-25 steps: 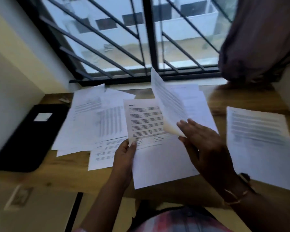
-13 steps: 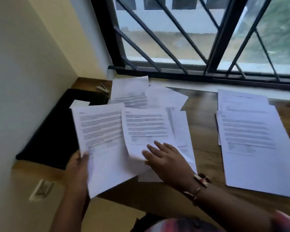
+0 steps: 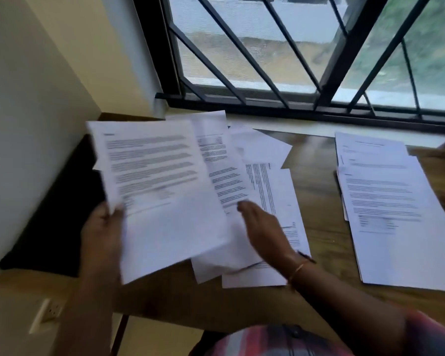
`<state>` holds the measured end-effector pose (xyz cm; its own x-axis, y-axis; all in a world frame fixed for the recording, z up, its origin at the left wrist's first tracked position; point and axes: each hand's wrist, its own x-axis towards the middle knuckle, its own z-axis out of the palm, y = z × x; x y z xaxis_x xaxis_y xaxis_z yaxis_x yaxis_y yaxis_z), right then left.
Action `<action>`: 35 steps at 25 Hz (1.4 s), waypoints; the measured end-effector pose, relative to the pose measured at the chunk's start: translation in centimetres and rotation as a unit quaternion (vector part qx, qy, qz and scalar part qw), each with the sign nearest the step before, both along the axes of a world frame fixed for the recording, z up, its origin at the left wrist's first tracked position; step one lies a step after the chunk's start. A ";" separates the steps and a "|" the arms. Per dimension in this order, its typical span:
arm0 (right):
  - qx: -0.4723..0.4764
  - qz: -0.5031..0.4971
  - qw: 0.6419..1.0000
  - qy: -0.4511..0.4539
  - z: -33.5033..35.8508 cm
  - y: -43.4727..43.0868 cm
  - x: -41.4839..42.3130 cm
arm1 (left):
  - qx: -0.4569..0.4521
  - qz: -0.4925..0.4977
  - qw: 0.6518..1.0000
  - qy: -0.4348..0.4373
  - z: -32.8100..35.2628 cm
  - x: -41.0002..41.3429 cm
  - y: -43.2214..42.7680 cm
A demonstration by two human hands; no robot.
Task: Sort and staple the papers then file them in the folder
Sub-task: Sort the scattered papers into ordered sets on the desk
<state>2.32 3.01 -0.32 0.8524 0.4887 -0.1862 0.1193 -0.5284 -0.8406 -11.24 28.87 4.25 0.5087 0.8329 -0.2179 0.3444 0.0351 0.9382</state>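
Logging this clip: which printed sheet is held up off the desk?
The leftmost sheet, gripped at its left edge by the left hand; other sheets lie on the desk.

A brown wooden tabletop (image 3: 316, 176) is set into a corner formed by a cream painted wall (image 3: 36, 86). Behind it, a window is barred by a grille of black slanted metal bars (image 3: 341, 60). What appears to be a white plastic wall socket (image 3: 48, 314), blurred, is mounted low down.

Bare tabletop (image 3: 319, 201) lies open between loose sheets (image 3: 275, 191) and stack (image 3: 396, 214).
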 end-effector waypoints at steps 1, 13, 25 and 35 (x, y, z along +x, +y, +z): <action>0.056 -0.069 0.992 0.085 0.5 -0.1 1.2 | -0.018 -0.036 0.999 -0.004 -0.1 1.4 -2.3; -0.145 -0.072 0.987 -0.008 -2.0 -2.7 5.6 | 0.122 -0.183 0.939 0.265 -6.2 5.2 -9.3; -0.177 -0.046 0.982 -0.047 -2.9 -1.7 6.1 | -0.077 -0.099 0.977 0.173 -6.6 7.4 -6.1; -0.155 -0.046 0.987 -0.025 -1.8 -1.5 6.0 | -0.060 -0.173 0.983 0.033 -3.7 7.0 -8.6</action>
<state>8.28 1.52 -2.09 0.9023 0.3350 -0.2713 0.0959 -0.7695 -0.6314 -4.22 20.30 0.57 0.7381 0.5789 -0.3466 0.4153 0.0152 0.9096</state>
